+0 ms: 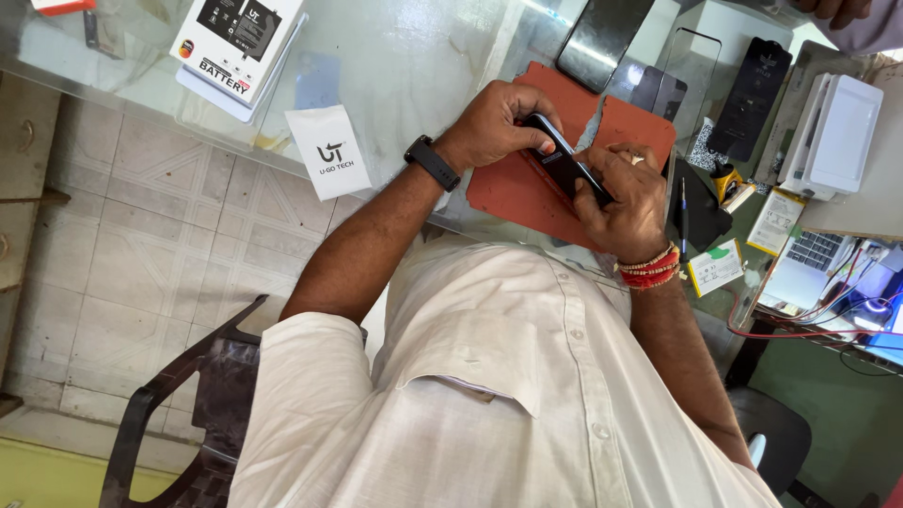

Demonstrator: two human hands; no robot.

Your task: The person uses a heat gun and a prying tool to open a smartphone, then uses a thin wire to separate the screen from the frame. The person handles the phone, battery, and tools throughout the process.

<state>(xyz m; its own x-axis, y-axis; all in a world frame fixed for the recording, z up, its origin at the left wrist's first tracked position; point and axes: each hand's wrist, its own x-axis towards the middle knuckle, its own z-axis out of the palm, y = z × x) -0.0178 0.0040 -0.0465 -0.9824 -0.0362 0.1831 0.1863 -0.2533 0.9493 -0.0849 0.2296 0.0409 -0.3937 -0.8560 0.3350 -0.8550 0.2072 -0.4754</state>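
Left hand: my left hand (494, 122) curls over the phone's top end, fingers closed on it.
Right hand: my right hand (625, 198) clamps its lower end.
Phone: a slim black smartphone (562, 160), tilted above the red mat (513, 193).

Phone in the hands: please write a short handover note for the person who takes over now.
Left hand, with a black wristband, grips the top end of the black phone.
Right hand, with red wrist threads, holds the lower end.
The phone is tilted above the red mat on the glass desk.
Done: phone picked up, in both hands.
Left: cannot tell; whether the phone is opened is not visible.
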